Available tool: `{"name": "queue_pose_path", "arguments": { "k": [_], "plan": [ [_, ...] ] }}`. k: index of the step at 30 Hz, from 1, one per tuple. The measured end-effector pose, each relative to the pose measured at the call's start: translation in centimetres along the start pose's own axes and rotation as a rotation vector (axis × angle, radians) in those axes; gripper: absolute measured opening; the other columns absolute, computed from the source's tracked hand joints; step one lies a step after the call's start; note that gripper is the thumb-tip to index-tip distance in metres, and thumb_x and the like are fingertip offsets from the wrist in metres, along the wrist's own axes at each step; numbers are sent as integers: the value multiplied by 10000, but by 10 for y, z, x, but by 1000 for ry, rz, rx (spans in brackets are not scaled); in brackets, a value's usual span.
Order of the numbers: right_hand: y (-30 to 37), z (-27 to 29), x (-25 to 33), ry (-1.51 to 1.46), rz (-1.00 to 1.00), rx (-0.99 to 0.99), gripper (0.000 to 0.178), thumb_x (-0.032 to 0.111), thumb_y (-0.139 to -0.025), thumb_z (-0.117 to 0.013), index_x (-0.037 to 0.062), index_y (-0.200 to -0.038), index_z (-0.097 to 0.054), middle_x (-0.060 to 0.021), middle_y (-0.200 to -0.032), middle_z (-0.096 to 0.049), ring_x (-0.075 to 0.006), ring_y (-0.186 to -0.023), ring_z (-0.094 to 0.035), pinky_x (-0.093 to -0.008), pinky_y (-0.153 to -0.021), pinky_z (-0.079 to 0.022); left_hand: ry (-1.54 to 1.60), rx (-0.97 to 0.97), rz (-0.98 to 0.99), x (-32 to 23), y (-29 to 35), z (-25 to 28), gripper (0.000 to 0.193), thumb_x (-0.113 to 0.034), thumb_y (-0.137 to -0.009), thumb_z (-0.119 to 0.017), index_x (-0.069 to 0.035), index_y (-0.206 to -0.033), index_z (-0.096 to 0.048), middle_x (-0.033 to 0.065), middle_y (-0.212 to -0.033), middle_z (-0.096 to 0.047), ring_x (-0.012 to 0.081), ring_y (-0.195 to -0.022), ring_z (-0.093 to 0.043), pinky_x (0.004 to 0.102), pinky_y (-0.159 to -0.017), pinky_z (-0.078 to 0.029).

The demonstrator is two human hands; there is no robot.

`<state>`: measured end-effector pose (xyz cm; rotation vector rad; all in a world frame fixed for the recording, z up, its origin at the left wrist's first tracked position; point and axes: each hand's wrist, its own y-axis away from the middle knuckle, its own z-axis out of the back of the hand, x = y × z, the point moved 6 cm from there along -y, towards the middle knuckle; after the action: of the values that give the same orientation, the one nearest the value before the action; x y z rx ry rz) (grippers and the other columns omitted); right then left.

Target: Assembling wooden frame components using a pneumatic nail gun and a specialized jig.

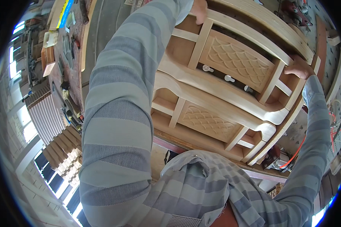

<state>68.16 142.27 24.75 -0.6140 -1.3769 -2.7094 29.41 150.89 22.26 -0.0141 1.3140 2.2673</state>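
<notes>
Evidently a wide hold: upper frame between two hands

Upper frame (223, 90) lies beyond the lower frame (212, 104), its carved panel (236, 56) facing up, perhaps to spare the relief. Left hand (200, 10) at the far rail, left of the panel; picture edge cuts it off, so cannot tell whether it grips or only presses. Right hand (301, 69) looks clamped on the frame's far right corner, thumb side inward. Wide spread probably steadies both ends and keeps the piece from twisting.

Room is tight. Board (261, 25) runs along the far edge; side strip (280, 130) borders the right end, red clamp (276, 158) just outside it. Curved rails of the two frames run side by side; contact or slim gap, unclear. Left sleeve (119, 109) hides the left ends. Freest way seems upward. Orange hose (293, 156) beside the clamp could snag.
</notes>
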Motion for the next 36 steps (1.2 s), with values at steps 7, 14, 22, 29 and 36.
{"name": "queue_pose_path", "arguments": {
  "k": [7, 14, 22, 29, 36],
  "plan": [
    [5, 2, 1, 47, 83, -88, 550, 226, -624, -769, -75, -1070, -655, -115, -923, -691, -199, -791, -571, -276, -819, -447, 11, -174, -96, -8, 7, 4, 426, -310, -648, -704, 4, -936, -721, 140, -874, -712, 345, -805, -636, 417, -753, -515],
    [9, 6, 4, -1, 32, 5, 580, 221, -630, -773, -69, -1115, -642, -127, -978, -685, -206, -860, -575, -289, -860, -438, 270, -1141, 14, -51, 159, -31, 296, -237, -786, -662, -21, -988, -646, 107, -880, -644, 269, -761, -602, 346, -692, -496],
    [9, 2, 10, -54, 86, -69, 554, 221, -660, -749, -79, -1114, -642, -115, -985, -695, -200, -849, -579, -281, -848, -443, 469, -1259, -184, -207, 167, -140, 356, -239, -668, -727, -43, -916, -563, 104, -907, -566, 254, -885, -519, 416, -914, -373],
    [14, 0, 25, 61, -1, -72, 560, 229, -673, -745, -73, -1133, -639, -126, -1024, -700, -209, -883, -598, -285, -868, -445, 483, -1215, -231, -228, 147, -143, 343, -255, -676, -734, -45, -873, -548, 100, -852, -536, 253, -821, -482, 406, -881, -365],
    [14, 3, 22, 51, 19, -93, 582, 253, -672, -755, -78, -1135, -637, -150, -1042, -699, -227, -901, -611, -294, -877, -448, 460, -1247, -249, -228, 147, -140, 340, -263, -687, -730, -46, -882, -555, 93, -843, -526, 244, -807, -472, 397, -867, -363]
  ]
}}
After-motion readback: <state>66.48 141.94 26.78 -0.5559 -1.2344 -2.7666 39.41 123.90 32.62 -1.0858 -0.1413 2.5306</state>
